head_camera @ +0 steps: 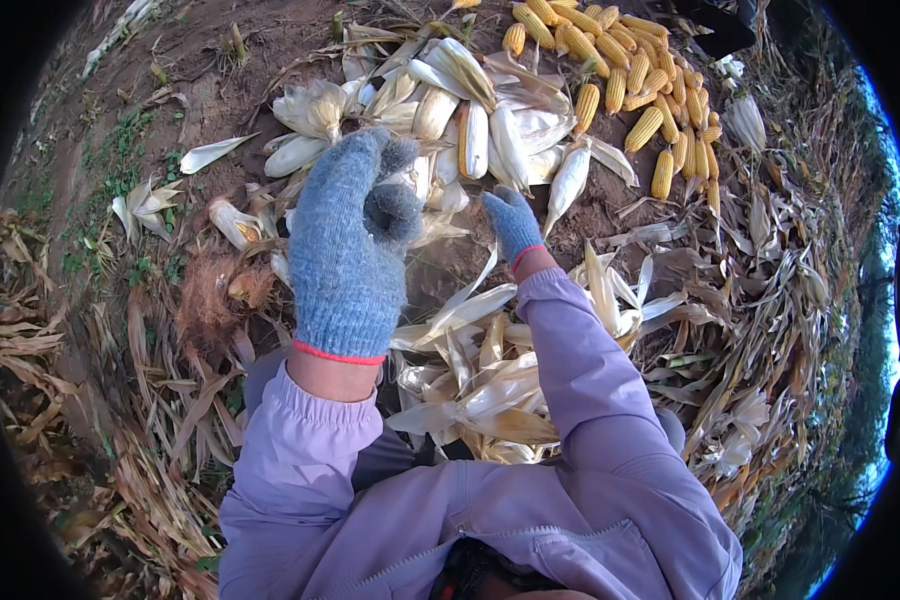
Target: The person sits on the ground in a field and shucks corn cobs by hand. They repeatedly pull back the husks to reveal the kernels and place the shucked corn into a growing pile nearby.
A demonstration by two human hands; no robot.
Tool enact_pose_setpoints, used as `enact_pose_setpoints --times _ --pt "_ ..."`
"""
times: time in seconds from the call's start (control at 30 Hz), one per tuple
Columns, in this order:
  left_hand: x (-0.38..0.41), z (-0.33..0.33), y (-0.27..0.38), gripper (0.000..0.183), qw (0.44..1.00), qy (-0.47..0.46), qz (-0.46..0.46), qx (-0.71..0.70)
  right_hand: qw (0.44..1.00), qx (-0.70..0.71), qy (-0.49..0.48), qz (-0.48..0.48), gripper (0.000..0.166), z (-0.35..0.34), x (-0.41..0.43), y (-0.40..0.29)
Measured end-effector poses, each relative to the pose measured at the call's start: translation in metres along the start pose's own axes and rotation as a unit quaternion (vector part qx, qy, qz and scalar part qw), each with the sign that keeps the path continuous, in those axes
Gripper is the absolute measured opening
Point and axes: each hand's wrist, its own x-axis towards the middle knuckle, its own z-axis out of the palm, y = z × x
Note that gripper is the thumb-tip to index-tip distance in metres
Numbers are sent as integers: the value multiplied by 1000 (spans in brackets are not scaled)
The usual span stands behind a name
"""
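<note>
My left hand, in a grey-blue knitted glove with a red cuff edge, is raised in front of the heap of corn ears in husks. Its fingers curl towards the thumb; whether anything is between them cannot be told. My right hand, gloved alike, reaches to the near edge of that heap, beside a husked ear. Its fingertips point up and left, and what they touch is unclear. One ear in the heap shows yellow kernels along its side. Loose pale husks lie before my body.
Bare yellow corn cobs are piled at the upper right. A partly opened ear and brown corn silk lie at the left. Dry stalks and leaves cover the ground at the right, and short cut stubble stands at the upper left.
</note>
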Motion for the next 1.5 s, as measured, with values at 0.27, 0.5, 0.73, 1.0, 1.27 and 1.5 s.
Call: enact_pose_setpoints --times 0.27,0.5,0.73,1.0,1.27,1.5 --pt "25 -9 -1 25 992 48 -15 114 975 -58 210 46 87 75 86 -18" --pt "34 -13 4 25 991 26 -34 127 976 -14 213 52 77 70 105 -1" --pt "31 -11 8 21 999 35 -12 16 805 555 -65 200 48 18 -30 12" --pt "24 6 -24 26 997 57 -53 -8 846 511 -151 19 61 -90 -175 -82" --pt "-20 56 -57 56 971 -223 -79 -33 930 308 -166 -110 81 -168 -264 -147" --pt "-16 60 -110 39 922 -242 151 263 960 215 -115 -136 69 -181 -276 -117"
